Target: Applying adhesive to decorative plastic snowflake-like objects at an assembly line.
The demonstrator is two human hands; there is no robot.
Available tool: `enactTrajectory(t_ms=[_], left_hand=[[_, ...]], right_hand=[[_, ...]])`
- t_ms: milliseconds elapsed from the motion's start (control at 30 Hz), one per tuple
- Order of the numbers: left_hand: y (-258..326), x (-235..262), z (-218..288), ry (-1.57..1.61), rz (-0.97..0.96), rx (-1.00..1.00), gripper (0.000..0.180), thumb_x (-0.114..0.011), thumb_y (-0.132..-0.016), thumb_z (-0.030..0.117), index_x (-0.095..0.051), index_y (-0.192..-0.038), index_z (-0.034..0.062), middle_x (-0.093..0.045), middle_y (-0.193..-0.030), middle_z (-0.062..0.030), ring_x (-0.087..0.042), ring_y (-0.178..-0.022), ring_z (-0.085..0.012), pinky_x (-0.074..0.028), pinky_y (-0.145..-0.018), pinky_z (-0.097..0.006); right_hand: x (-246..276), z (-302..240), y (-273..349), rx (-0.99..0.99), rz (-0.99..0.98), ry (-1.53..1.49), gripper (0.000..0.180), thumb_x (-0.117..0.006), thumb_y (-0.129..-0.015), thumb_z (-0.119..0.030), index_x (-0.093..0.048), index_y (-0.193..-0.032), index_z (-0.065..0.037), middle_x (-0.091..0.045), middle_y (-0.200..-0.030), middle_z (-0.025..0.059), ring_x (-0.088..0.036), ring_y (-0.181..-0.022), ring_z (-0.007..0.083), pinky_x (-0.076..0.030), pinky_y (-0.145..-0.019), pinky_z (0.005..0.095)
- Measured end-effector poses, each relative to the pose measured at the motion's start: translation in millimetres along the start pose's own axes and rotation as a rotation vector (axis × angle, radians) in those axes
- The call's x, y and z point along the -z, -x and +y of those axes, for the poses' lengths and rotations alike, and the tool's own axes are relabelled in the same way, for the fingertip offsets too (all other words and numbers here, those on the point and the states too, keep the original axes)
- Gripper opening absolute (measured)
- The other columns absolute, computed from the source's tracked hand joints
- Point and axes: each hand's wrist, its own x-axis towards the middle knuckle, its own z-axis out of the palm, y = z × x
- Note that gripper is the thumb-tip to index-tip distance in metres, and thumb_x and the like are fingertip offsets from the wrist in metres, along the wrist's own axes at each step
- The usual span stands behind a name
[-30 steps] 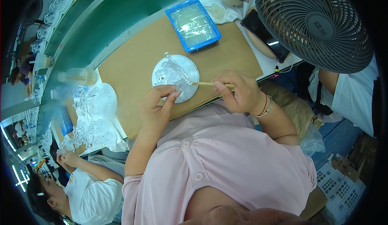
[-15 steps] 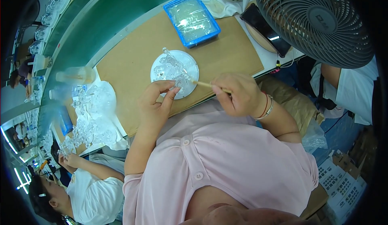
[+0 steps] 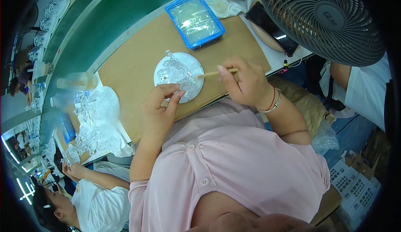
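Note:
A clear, shiny, knobbly piece (image 3: 177,70), glass-like or plastic, lies over a white round plate (image 3: 197,90) on the brown board. My left hand (image 3: 162,102) pinches its near end between thumb and fingertips. My right hand (image 3: 245,81) grips a thin wooden stick (image 3: 213,73), perhaps a brush. The stick's pale tip points left, over the plate's right side close to the clear piece; whether it touches cannot be made out.
Beyond the plate sits a blue tray (image 3: 195,21) with film-wrapped contents. A phone (image 3: 271,28) and a large grey fan (image 3: 323,17) stand at the right. To the left, clear pieces (image 3: 98,107) lie heaped near a co-worker in a white shirt (image 3: 102,205).
My right hand has risen slightly, and the stick lies more level, its tip a little higher. My left hand keeps its pinch. The whole view has shifted slightly.

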Motion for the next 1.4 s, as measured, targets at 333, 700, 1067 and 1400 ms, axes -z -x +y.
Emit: enactTrajectory(t_ms=[333,700,1067,1400], left_hand=[[-4.6,-3.4,12.2,-0.071,-0.044,-0.016,0.016,-0.073,-0.080,0.002,-0.063,-0.092,0.0013,-0.067,-0.087,-0.0108,-0.065,-0.073,-0.0183,-0.054,-0.060,-0.027],[-88.7,47.9,-18.8,-0.369,0.169,-0.057,0.003,-0.068,-0.079,0.008,-0.066,-0.079,0.0052,-0.066,-0.080,-0.0127,-0.065,-0.071,-0.0298,-0.051,-0.063,-0.037],[-214.5,68.5,-37.7,-0.833,0.052,-0.032,0.020,-0.065,-0.084,0.024,-0.063,-0.094,0.0055,-0.064,-0.102,-0.0128,-0.063,-0.093,-0.0317,-0.052,-0.072,-0.043],[-39.6,168.8,-28.6,-1.167,0.384,-0.042,0.028,-0.067,-0.077,0.012,-0.061,-0.103,0.0031,-0.060,-0.110,-0.0219,-0.054,-0.108,-0.0388,-0.041,-0.093,-0.047]], right_hand=[[4.6,7.9,-4.1,0.161,-0.003,0.111,0.010,-0.062,-0.083,0.000,-0.057,-0.091,0.000,-0.062,-0.075,0.0123,-0.062,-0.061,0.0278,-0.048,-0.054,0.0317],[38.0,-7.4,-0.9,0.049,0.059,-0.074,0.007,-0.049,-0.088,0.002,-0.057,-0.090,0.002,-0.067,-0.077,0.0158,-0.065,-0.061,0.0207,-0.049,-0.056,0.0287],[37.6,0.6,6.0,0.080,0.147,-0.115,0.016,-0.049,-0.096,-0.013,-0.047,-0.097,0.003,-0.065,-0.084,0.0207,-0.062,-0.064,0.0209,-0.049,-0.062,0.0292],[25.7,2.6,-6.7,0.137,0.035,-0.020,0.011,-0.050,-0.094,-0.007,-0.049,-0.093,0.004,-0.065,-0.085,0.0211,-0.062,-0.063,0.0215,-0.050,-0.061,0.0284]])
